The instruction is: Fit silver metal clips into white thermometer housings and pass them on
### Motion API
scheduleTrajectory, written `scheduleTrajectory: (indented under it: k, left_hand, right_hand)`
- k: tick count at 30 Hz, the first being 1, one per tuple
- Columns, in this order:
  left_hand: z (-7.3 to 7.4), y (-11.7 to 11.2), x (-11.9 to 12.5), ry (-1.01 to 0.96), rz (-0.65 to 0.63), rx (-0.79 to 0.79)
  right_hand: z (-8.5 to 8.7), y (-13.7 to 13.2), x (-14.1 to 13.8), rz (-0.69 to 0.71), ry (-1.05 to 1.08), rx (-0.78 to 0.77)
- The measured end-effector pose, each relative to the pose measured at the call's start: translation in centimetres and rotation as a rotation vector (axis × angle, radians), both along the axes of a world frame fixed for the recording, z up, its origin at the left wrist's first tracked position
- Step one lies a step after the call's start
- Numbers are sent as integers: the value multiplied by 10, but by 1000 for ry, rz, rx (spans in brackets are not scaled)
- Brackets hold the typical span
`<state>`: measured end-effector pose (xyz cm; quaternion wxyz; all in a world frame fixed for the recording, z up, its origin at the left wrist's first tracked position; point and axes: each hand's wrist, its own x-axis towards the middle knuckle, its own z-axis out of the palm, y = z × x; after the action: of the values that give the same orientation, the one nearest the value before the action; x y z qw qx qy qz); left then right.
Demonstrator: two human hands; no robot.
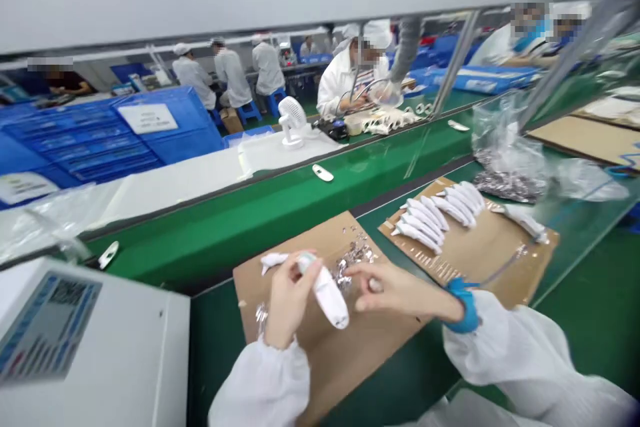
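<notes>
My left hand (287, 300) is closed round a white plastic handheld casing (327, 293), held just above a brown cardboard sheet (320, 353). My right hand (395, 290), with a blue wrist strap (463, 307), reaches left toward a small heap of shiny metal bits (355, 257) with its fingers curled in a pinch; what they hold is too small to make out. Another white casing (273, 260) lies on the cardboard just beyond my left hand.
A second cardboard sheet (500, 247) to the right carries several white casings (440, 213) in rows. A clear bag of metal parts (505, 173) sits behind it. A white machine (85, 347) stands at the near left. A green conveyor belt (280, 207) runs across, with workers beyond.
</notes>
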<state>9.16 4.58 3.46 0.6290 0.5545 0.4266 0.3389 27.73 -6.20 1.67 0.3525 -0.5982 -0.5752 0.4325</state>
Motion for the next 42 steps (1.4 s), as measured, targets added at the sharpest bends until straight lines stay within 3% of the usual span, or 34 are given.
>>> scheduleTrajectory:
  k: [4,6,8,10,12,16,18,21,25,29,33,36,42]
  left_hand:
    - [-28,-34,-10,-135,167,11]
    - [-40,-47,-22,-262,223,-113]
    - [-49,-55,-32,-400,183,-301]
    - [-55,-58,-38,-470,188,-418]
    - [-59,-56,-41,-458,266,-483]
    - [-60,-48,-39,-410,323,-659]
    - [-58,-48,-37,-415,275,-713]
    - [-55,-53,-35,-400,221,-737]
    - [-59,-56,-36,-369,246,-741]
    - [-67,-51,-37,-392,250,-705]
    - [-66,-45,-31,-273,233,-492]
    - [-59,-42,-25,-119,160,-321]
    - [-49,-44,-19,-57,185,-99]
  right_hand:
    - [-12,7,-72,154,359,-209]
    - [-22,5,-89,191,502,-367]
    - [-32,4,-96,226,529,-489]
    - [-39,4,-92,261,414,-474]
    - [-42,9,-74,222,112,-304]
    - [-47,31,-17,-90,-629,57]
    - [-51,44,7,-110,-739,88]
    - [-57,59,23,-13,-739,95]
    - [-61,74,21,97,-750,108]
    - [-54,86,14,103,-738,102]
    - [-31,82,-7,99,-596,104]
    - [-16,72,-26,185,-431,62]
    - [-11,67,-34,263,-70,-90]
